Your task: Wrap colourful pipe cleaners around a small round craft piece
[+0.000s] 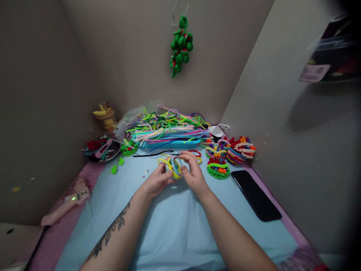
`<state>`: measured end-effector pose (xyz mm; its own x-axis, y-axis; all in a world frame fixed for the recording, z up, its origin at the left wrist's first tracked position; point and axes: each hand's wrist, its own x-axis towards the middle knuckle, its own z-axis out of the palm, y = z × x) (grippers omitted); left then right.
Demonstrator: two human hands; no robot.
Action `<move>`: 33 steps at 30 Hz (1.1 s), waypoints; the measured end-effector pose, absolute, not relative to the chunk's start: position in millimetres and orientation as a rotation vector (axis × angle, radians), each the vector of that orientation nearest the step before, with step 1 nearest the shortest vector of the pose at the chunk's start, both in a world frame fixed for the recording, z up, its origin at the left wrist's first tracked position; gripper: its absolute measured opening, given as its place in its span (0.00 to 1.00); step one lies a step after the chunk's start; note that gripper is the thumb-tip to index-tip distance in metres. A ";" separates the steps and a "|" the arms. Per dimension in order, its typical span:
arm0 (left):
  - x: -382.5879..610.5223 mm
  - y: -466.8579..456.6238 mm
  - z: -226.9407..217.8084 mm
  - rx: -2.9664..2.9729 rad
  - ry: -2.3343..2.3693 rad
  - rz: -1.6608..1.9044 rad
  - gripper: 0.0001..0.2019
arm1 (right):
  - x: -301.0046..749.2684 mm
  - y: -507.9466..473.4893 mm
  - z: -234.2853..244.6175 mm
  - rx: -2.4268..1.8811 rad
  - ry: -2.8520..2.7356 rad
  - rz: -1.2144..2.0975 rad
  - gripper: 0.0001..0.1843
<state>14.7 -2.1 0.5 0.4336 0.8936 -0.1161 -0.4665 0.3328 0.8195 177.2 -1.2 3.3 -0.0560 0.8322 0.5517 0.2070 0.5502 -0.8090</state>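
Observation:
My left hand [156,181] and my right hand [193,174] meet over the middle of the light blue table cover [175,226]. Both pinch a small coiled piece made of yellow and light-coloured pipe cleaners [174,166], held just above the cover. The fingers of each hand are closed round its edges. A black pipe cleaner [152,154] lies flat just beyond my hands, and a red one [195,152] curves beside my right fingers.
A big heap of coloured pipe cleaners [169,130] fills the back. Finished fuzzy figures [229,154] sit at the right, a black phone [255,194] nearer. A pink glue gun [66,205] lies left, by a metal dish [103,150]. A green ornament [180,45] hangs on the wall.

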 end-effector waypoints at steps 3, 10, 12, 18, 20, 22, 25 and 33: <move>15.7 -0.3 2.9 0.772 0.647 1.088 0.29 | 175.8 -1.3 2.0 -0.950 -1.650 0.655 0.09; 20.7 3.3 -2.2 0.785 0.667 1.242 0.32 | 165.7 -3.6 2.2 -0.976 -1.636 0.671 0.02; 24.2 3.3 -5.0 0.775 0.659 1.259 0.32 | 163.7 -4.7 2.2 -0.979 -1.609 0.640 0.03; 30.9 1.3 -7.8 0.742 0.675 1.281 0.30 | 163.3 -4.8 1.0 -0.987 -1.564 0.603 0.04; 30.5 0.7 -7.3 0.770 0.729 1.303 0.30 | 163.4 -4.2 0.6 -0.983 -1.563 0.637 0.05; 30.0 0.2 -6.7 0.802 0.792 1.316 0.30 | 163.1 -3.6 0.5 -0.982 -1.564 0.670 0.03; 30.4 -1.0 -6.0 0.832 0.849 1.328 0.29 | 162.3 -3.1 0.9 -1.002 -1.534 0.681 0.03; 32.7 -4.4 -1.6 0.767 0.820 1.285 0.27 | 165.5 -0.9 -3.3 -1.001 -1.545 0.706 0.03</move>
